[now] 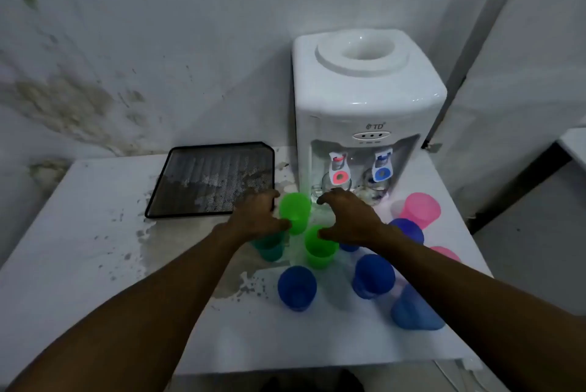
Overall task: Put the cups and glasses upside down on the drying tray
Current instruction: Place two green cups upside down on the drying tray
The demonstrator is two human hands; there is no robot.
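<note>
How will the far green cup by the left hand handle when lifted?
The green cup looks like thin translucent plastic, so probably light and slightly squeezable. It stands upright and tapered, so a nudge from the left hand might tip it. The table looks wet; possibly slippery.

We have a single view, taken from the head and tilted forward and down over the desk [95, 264]. We look along both forearms toward the wall, close enough that the arms fill the lower frame. The wide lens bends the edges; the water dispenser [364, 99] stands ahead, the mesh tray [212, 179] left of it.
</note>
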